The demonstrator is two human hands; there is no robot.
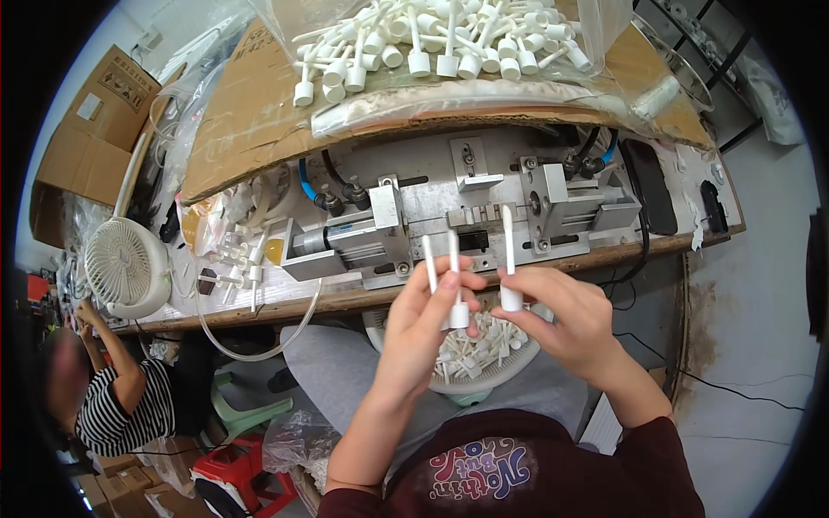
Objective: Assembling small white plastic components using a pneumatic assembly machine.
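Observation:
Between the fingers and thumb of my left hand (416,328) are two white plastic stems, each long and thin. The nearer stem (454,259) stands upright and ends below in a short cylindrical cap; the lower end of the other stem (428,256) is mostly hidden by my fingers. My right hand (566,315) pinches a third white capped stem (509,250) by its wide bottom, tip up. Both hands are side by side, above a pale round basket (449,388) holding many white parts, and in front of a metal fixture (475,217).
Cardboard (250,129) behind the fixture bears a heap of capped stems (440,39). Metal clamp blocks (393,220) with hoses flank the fixture. A white fan (128,266) stands left, a black phone (649,186) right. Another person in a striped shirt (129,406) sits lower left.

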